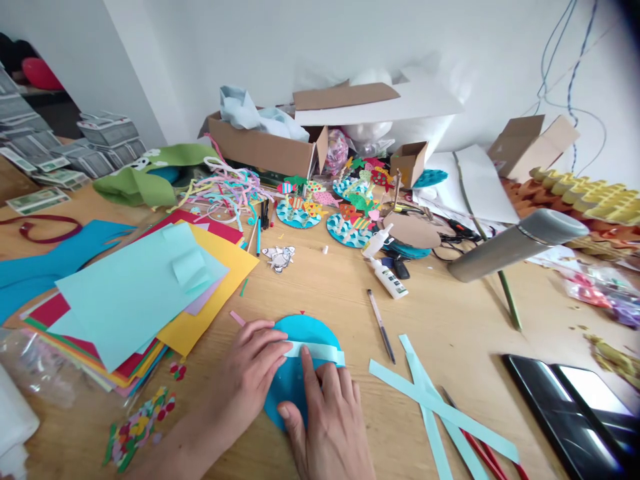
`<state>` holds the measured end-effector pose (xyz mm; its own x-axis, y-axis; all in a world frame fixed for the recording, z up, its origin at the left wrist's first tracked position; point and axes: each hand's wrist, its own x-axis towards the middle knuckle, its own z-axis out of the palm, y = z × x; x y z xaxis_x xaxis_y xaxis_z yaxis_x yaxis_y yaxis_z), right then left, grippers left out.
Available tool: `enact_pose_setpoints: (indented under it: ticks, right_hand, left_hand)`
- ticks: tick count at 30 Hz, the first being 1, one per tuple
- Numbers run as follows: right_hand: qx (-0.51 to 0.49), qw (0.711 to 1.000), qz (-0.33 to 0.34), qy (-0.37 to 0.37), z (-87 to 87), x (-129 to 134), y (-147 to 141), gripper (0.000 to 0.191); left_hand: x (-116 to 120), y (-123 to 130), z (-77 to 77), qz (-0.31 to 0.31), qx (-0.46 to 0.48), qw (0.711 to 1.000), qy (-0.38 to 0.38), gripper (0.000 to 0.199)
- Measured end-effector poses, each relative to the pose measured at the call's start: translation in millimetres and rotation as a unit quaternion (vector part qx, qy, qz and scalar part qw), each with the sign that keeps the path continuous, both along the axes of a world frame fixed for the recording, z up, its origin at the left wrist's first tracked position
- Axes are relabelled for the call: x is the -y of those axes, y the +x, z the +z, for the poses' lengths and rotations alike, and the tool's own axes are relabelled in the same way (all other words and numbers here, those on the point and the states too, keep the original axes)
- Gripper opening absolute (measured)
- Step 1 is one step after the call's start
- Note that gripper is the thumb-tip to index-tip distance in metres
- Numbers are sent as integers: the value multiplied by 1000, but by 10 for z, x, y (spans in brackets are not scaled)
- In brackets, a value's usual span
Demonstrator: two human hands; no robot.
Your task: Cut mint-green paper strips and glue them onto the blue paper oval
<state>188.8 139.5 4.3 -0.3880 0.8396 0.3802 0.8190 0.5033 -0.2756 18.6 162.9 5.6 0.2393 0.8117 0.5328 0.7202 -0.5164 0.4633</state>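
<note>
A round blue card disc [286, 407] lies flat at the front middle of the table. Across its upper part runs a pale blue paper strip [320, 351], slightly raised in a curve, its right end reaching the disc's edge. My left hand [250, 373] has its fingers pressed together on the strip's left end. With the index finger stretched out, my right hand [327, 413] presses the strip from below, thumb apart and resting on the disc. Several loose pale blue strips [445, 407] lie crossed to the right, over red-handled scissors [483, 450]. A pen [381, 327] lies between.
Stacked coloured paper [125, 293] is at the left, with paper scraps [140, 423] in front. Behind the disc stand glue bottles [389, 279] and decorated fish discs [299, 212]. A grey flask [515, 247] and a black case [570, 413] are at the right.
</note>
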Motion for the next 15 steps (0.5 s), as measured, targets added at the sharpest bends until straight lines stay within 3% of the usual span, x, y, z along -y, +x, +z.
enact_pose_setpoints:
  ticks: [15]
  right_hand:
    - [12, 1000, 2, -10, -16, 7, 10, 64]
  left_hand:
    - [-6, 5, 15, 2, -4, 1000, -7, 19]
